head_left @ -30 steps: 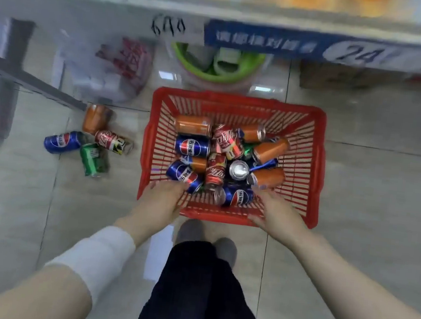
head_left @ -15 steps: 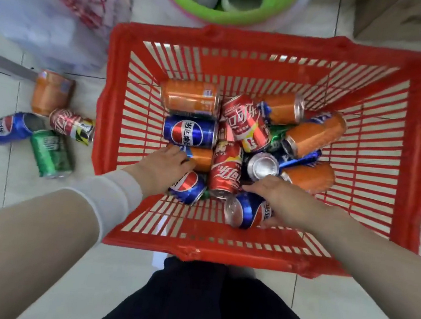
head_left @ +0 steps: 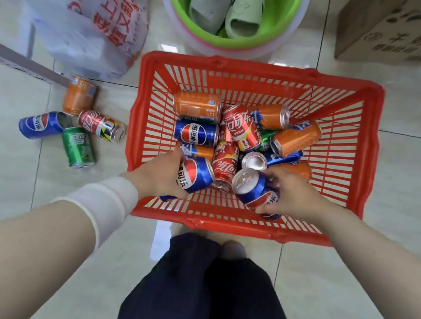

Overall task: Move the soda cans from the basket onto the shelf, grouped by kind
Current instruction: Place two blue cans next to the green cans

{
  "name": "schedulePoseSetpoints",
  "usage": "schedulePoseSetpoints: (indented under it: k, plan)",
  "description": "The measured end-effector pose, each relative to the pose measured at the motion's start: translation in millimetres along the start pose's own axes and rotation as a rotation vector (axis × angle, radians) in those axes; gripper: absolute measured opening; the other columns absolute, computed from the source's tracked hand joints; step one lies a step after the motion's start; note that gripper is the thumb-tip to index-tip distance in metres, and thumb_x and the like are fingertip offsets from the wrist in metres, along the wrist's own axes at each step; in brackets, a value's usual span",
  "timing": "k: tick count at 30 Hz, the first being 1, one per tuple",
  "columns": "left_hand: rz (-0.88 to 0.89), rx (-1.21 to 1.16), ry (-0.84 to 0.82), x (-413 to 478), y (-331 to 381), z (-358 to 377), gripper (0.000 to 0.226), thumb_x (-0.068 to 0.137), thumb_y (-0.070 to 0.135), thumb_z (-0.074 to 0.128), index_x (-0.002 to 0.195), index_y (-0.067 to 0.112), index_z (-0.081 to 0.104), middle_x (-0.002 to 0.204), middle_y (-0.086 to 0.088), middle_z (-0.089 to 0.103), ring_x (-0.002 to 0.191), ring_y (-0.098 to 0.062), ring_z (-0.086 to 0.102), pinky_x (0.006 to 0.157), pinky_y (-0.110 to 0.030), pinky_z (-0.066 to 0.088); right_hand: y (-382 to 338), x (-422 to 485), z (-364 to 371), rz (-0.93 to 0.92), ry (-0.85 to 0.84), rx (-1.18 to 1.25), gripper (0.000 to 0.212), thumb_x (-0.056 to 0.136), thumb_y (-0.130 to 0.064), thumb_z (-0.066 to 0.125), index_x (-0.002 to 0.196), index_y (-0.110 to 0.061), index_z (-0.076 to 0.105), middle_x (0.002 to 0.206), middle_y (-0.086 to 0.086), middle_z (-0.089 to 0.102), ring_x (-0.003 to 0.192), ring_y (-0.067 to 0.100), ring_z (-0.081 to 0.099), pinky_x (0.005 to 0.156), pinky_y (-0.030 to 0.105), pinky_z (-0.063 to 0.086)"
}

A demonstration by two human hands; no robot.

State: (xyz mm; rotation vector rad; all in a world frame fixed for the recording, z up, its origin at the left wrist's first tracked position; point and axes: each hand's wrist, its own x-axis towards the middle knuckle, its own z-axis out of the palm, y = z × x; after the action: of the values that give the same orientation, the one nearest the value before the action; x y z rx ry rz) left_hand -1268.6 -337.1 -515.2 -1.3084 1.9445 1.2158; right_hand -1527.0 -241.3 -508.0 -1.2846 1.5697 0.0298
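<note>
One blue can (head_left: 197, 175) clamped by left hand (head_left: 159, 177) fingers, second blue can (head_left: 255, 190) by right hand (head_left: 296, 192), seemingly inside basket (head_left: 223, 225) rim.

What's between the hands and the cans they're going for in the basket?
Nothing visible. The left hand grips one blue Pepsi can and the right hand grips a second Pepsi can, both at the near end of the red basket. The route to the shelf isn't in view.
</note>
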Motion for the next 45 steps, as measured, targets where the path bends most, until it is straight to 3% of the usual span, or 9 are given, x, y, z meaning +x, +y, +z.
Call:
schedulePoseSetpoints:
  k: [5, 10, 12, 15, 21, 30, 34, 39, 45]
  plan:
    - [-0.070, -0.461, 0.075, -91.1, 52.3, -25.0, 0.081, 0.068, 0.024, 0.082, 0.128, 0.012, 0.029, 0.105, 0.007, 0.048, 0.098, -0.012, 0.054, 0.079, -0.021, 0.039, -57.7, -84.0, -33.0, 0.115, 0.065, 0.553, 0.055, 0.065, -0.014, 0.083, 0.113, -0.015, 0.057, 0.100, -0.010, 0.065, 0.077, -0.013, 0.060, 0.061, 0.001, 0.042]
    - [-0.011, -0.839, 0.082, -182.3, 109.9, -43.9, 0.037, 0.073, 0.012, 0.077, 0.098, 0.027, 0.054, 0.094, 0.013, 0.064, 0.080, 0.003, 0.064, 0.070, -0.013, 0.049, -114.8, -164.4, -42.9, 0.163, 0.082, 0.903, 0.034, 0.077, -0.008, 0.072, 0.110, -0.013, 0.062, 0.102, 0.002, 0.069, 0.083, 0.003, 0.066, 0.065, 0.013, 0.050]
    - [-0.013, -0.949, 0.079, -214.0, 127.7, -50.8, 0.036, 0.073, 0.012, 0.078, 0.097, 0.030, 0.059, 0.098, 0.006, 0.070, 0.088, -0.006, 0.067, 0.079, -0.026, 0.053, -135.4, -193.3, -44.0, 0.175, 0.088, 1.020, 0.028, 0.076, -0.011, 0.072, 0.103, -0.014, 0.063, 0.098, 0.001, 0.071, 0.088, 0.011, 0.067, 0.068, 0.022, 0.054]
    - [-0.044, -1.056, 0.113, -255.4, 148.0, -62.4, 0.047, 0.071, 0.018, 0.079, 0.112, 0.022, 0.057, 0.108, -0.001, 0.069, 0.099, -0.017, 0.066, 0.087, -0.038, 0.054, -162.0, -233.6, -50.3, 0.147, 0.116, 1.148, 0.042, 0.063, -0.023, 0.078, 0.101, -0.013, 0.064, 0.095, -0.002, 0.073, 0.089, 0.016, 0.068, 0.074, 0.031, 0.056]
    - [-0.021, -1.115, 0.185, -337.5, 184.3, -93.1, 0.058, 0.075, 0.026, 0.075, 0.124, 0.018, 0.045, 0.112, 0.000, 0.064, 0.100, -0.012, 0.063, 0.075, -0.023, 0.054, -213.3, -304.8, -75.6, 0.048, 0.193, 1.152, 0.079, 0.047, -0.046, 0.083, 0.114, -0.011, 0.059, 0.109, 0.006, 0.069, 0.102, 0.021, 0.065, 0.087, 0.036, 0.053]
    - [0.125, -1.116, 0.162, -426.6, 197.4, -125.3, 0.066, 0.074, 0.030, 0.073, 0.129, 0.022, 0.037, 0.120, -0.001, 0.059, 0.109, -0.013, 0.059, 0.093, -0.032, 0.049, -281.2, -373.2, -97.1, -0.049, 0.299, 1.103, 0.068, 0.062, -0.045, 0.070, 0.122, -0.015, 0.054, 0.113, 0.003, 0.067, 0.106, 0.020, 0.063, 0.084, 0.032, 0.051]
    - [0.207, -1.110, 0.227, -459.7, 191.5, -149.6, 0.067, 0.078, 0.021, 0.073, 0.130, 0.022, 0.031, 0.118, -0.002, 0.058, 0.104, -0.009, 0.060, 0.089, -0.024, 0.051, -319.0, -390.9, -98.9, -0.082, 0.307, 1.056, 0.088, 0.051, -0.052, 0.084, 0.124, -0.015, 0.052, 0.115, 0.004, 0.067, 0.107, 0.020, 0.063, 0.084, 0.033, 0.052]
    - [0.298, -1.081, 0.256, -500.2, 175.5, -186.6, 0.068, 0.080, 0.015, 0.070, 0.132, 0.023, 0.027, 0.116, 0.003, 0.057, 0.097, 0.001, 0.060, 0.081, -0.015, 0.051, -374.8, -409.0, -103.8, -0.136, 0.345, 1.040, 0.074, 0.058, -0.039, 0.077, 0.122, -0.013, 0.052, 0.114, 0.005, 0.067, 0.107, 0.022, 0.063, 0.086, 0.036, 0.053]
    - [0.414, -1.014, 0.324, -542.2, 167.4, -248.9, 0.070, 0.079, 0.016, 0.071, 0.131, 0.028, 0.026, 0.114, 0.008, 0.056, 0.094, 0.007, 0.059, 0.080, -0.014, 0.052, -442.4, -422.1, -129.7, -0.237, 0.445, 0.980, 0.081, 0.052, -0.051, 0.084, 0.119, -0.018, 0.054, 0.113, 0.004, 0.067, 0.109, 0.023, 0.062, 0.095, 0.044, 0.048]
